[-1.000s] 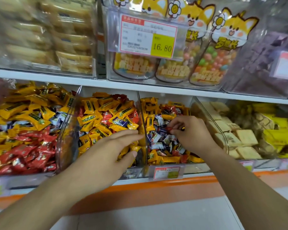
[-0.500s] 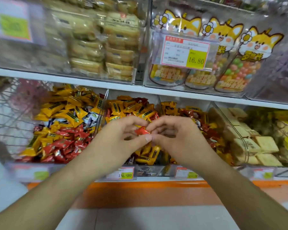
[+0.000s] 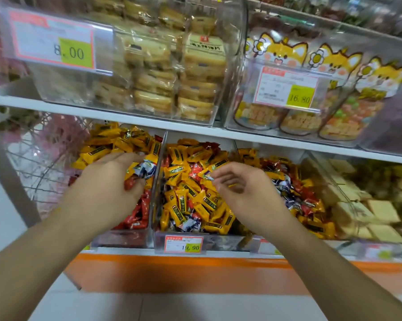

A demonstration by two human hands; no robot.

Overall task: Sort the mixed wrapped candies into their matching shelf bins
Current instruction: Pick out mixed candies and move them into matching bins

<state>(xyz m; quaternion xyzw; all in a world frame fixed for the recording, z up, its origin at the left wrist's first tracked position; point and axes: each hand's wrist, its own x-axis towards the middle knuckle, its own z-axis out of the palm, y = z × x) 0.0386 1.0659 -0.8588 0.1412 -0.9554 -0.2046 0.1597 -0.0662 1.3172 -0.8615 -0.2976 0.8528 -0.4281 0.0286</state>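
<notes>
Lower shelf (image 3: pixel 218 252): white board with an orange front edge, carrying a row of clear bins side by side.
Left bin (image 3: pixel 125 239): held yellow and red wrapped candies.
Middle bin (image 3: pixel 218 243): held mostly yellow candies; a 19.90 price tag (image 3: pixel 185 244) sat on its front.
Upper shelf (image 3: pixel 149 118): white, carrying clear boxes of packaged biscuits (image 3: pixel 163 66) and fox-printed candy bags (image 3: pixel 311 93).

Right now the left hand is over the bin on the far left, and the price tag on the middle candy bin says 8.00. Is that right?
Not quite. In the head view the left hand is over the leftmost candy bin, but the middle candy bin's price tag reads 19.90. The 8.00 tag is on the upper shelf, on the box of wrapped cakes.
</notes>
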